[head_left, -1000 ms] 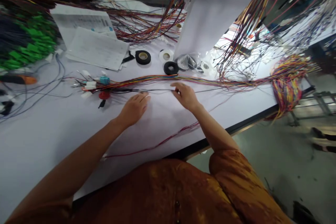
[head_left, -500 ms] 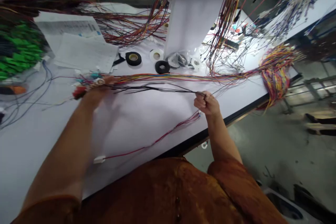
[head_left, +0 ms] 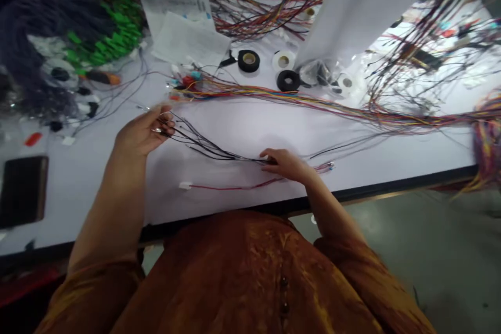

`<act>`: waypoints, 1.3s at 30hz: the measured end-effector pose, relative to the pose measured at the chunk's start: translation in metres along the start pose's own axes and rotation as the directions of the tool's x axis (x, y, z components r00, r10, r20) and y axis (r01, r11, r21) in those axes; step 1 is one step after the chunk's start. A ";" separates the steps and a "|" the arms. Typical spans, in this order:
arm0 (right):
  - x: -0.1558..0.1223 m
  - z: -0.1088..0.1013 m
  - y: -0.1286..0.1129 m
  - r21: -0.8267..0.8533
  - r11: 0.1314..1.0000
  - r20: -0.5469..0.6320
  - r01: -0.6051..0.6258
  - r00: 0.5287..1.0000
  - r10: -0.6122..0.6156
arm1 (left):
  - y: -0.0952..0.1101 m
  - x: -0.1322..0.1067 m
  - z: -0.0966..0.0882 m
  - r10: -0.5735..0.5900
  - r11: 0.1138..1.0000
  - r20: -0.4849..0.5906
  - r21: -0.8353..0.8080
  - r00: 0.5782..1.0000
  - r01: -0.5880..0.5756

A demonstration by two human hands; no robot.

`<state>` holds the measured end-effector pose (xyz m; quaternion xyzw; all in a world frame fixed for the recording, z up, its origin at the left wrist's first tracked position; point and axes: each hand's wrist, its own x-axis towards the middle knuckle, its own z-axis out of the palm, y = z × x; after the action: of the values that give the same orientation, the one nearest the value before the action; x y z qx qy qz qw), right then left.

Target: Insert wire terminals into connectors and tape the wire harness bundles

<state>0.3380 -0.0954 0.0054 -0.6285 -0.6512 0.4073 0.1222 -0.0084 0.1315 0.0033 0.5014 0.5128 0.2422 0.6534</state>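
A bundle of thin black wires runs between my two hands over the white table. My left hand is closed around its left end, where the wires fan out and small bright tips show at the fingers. Lower and to the right, my right hand has its fingers bent over the bundle at the tabletop and grips it. A red wire lead with a white connector lies just in front, partly hidden under my right hand. Behind the black wires stretches a long multicoloured wire bundle.
Black tape rolls and white tape rolls stand behind the long bundle, near paper sheets. Green connectors are heaped at the left, above a dark phone-like slab. A white post rises at the back.
My view has swung left. Both hands have come nearer the table's front edge with the black wires, away from the multicoloured bundle. The black wires now sag and fan out more.
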 end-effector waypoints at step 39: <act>-0.044 -0.022 0.050 -0.230 0.964 -0.272 -0.132 0.960 0.067 | -0.063 -0.086 0.081 0.396 0.017 0.410 0.892 0.822 -0.453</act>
<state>0.3966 -0.1335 0.0008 -0.7193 -0.6421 0.2424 0.1074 0.0221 0.0028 -0.0195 0.9302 0.3554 0.0302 0.0869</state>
